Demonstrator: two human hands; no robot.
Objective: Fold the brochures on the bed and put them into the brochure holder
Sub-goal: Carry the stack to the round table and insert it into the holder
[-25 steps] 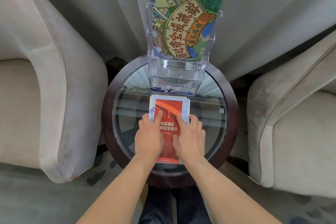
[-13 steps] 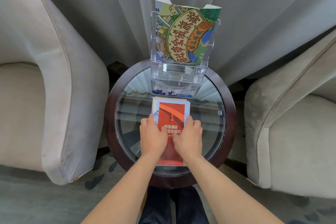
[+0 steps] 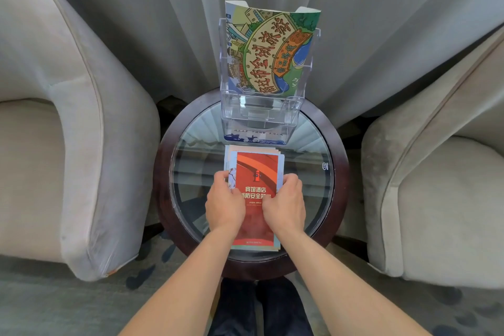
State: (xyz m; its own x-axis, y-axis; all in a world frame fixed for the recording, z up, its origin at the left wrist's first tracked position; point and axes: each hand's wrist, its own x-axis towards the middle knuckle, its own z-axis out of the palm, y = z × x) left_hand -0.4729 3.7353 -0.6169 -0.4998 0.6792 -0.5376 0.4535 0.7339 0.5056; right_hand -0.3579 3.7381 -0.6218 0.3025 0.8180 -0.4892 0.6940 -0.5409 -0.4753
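Fingers of both hands point(image 3: 255, 206) pinch the brochure stack point(image 3: 256, 172) on the desk point(image 3: 338, 172); loose sheets could slide apart when lifted.

Brochure stack point(image 3: 255, 172) lay on the counter point(image 3: 313, 199), before the brochure holder point(image 3: 261, 114), which held one brochure point(image 3: 270, 52). Armchairs stood left point(image 3: 68, 144) and right point(image 3: 436, 185); curtain point(image 3: 163, 22) behind.

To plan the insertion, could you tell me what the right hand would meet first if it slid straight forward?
Most likely the clear brochure holder: the right hand points away across the table toward its front pocket, though depth is uncertain.
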